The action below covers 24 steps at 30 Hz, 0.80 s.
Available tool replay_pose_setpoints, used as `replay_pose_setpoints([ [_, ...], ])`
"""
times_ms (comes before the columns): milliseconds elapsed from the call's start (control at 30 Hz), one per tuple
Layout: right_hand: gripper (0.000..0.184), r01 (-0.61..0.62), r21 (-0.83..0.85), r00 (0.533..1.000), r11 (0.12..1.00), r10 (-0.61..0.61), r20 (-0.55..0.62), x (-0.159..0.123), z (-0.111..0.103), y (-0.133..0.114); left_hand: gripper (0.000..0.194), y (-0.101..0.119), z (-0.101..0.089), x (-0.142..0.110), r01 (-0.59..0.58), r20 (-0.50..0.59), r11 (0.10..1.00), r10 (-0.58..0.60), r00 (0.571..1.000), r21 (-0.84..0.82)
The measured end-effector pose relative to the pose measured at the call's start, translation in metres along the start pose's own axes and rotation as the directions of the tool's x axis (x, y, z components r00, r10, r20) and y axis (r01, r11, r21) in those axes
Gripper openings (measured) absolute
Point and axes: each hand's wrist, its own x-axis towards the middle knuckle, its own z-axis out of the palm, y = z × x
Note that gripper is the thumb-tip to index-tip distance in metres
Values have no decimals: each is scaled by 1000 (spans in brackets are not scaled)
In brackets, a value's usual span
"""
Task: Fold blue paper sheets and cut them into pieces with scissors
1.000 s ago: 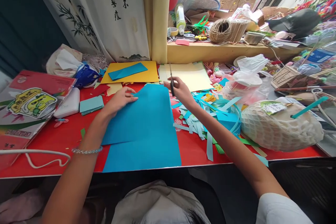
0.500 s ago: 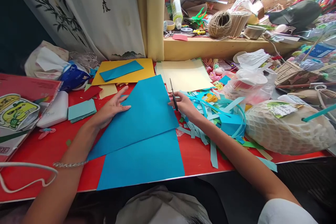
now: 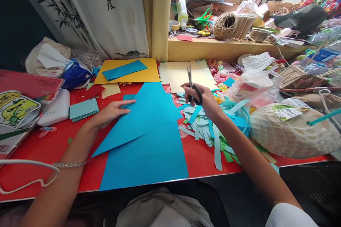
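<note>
One pair of scissors in right fingers

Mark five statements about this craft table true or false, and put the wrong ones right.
1. The right hand holds black-handled scissors. True.
2. A blue paper strip lies on the yellow sheet. True.
3. The left hand rests on the yellow sheet. False: the left hand is at the large blue sheet.
4. A teal straw sticks out of the netted coconut. True.
5. The twine roll stands on the red tabletop. False: the twine roll is on the windowsill.
</note>
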Motion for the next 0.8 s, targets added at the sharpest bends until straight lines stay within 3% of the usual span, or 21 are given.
replay_pose_setpoints([
  [67, 33, -67, -20, 980, 998, 69, 188, -8, 3, -6, 58, 1, -3, -1, -29, -9, 999, 29, 1000, -23],
  [167, 38, -199, -46, 887, 979, 200, 416, -20, 11, -4, 56, 1, -10, -3, -119, -51, 990, 115, 992, -73],
  [267, 40, -281, -108, 800, 954, 295, 522, -29, 19, 1, 53, 1, -14, -5, -233, -186, 964, 207, 961, -131],
  [333, 41, -296, -150, 771, 943, 329, 546, -32, 22, 4, 53, 4, -14, -8, -312, -275, 934, 258, 926, -173],
  [600, 35, -350, -127, 773, 928, 363, 520, -37, 32, 14, 54, 22, -5, -21, -514, -446, 838, 395, 803, -184],
  [800, 35, -345, -81, 795, 935, 337, 505, -40, 34, 13, 49, 27, 2, -26, -566, -436, 802, 446, 782, -193],
])
